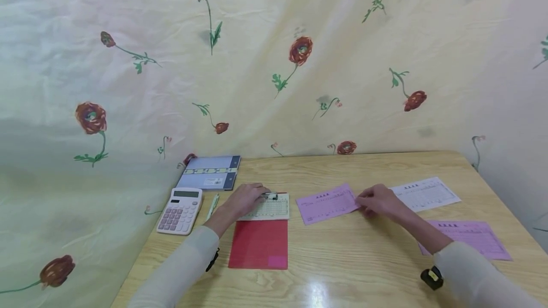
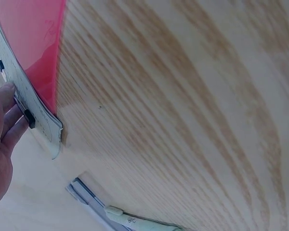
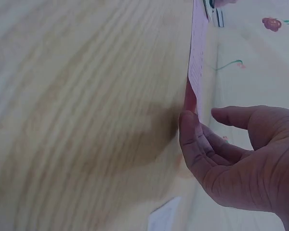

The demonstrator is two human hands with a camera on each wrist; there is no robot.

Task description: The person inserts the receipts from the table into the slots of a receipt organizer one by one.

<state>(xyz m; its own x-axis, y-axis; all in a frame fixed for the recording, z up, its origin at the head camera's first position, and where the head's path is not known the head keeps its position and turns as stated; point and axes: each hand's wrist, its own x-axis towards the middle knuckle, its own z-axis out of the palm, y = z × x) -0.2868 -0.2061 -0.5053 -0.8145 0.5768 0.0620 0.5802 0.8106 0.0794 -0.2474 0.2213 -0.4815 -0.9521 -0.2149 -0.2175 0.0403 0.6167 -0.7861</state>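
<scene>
Nearest on the bench (image 1: 342, 265) are a plain red panel (image 1: 258, 244) with a brighter pink square in its lower right corner and, under the right forearm, a second lilac slip (image 1: 468, 239), partly covered by that arm.

Beyond these lies the slip in hand. The lilac slip (image 1: 327, 203) is at mid-bench, right of the red panel and apart from it, set at a slant. It is rectangular and thin, with a short row of dark marks at its head, fine print and faint ruled lines below; the print is too small to read. In the right wrist view the held end is raised and bent, its underside showing a deeper red.

The right grip (image 1: 382, 200) is together on this slip, thumb and fingers pinching its right end. A white slip (image 1: 430, 194), similarly printed, lies behind and right of that hand.

The left grip (image 1: 248, 199) is not clenched: its fingers lie nearly straight, touching the dark-ended metal clip (image 1: 270, 196) of a pale form pad (image 1: 276, 208), printed with a table, at the far end of the red panel.

To the left are a pale green pen (image 1: 212, 206) and a white calculator (image 1: 181, 210) with pinkish keys. Farther back lies a blue notebook (image 1: 210, 178) with a patterned band, before a flowered cloth (image 1: 257, 70).
</scene>
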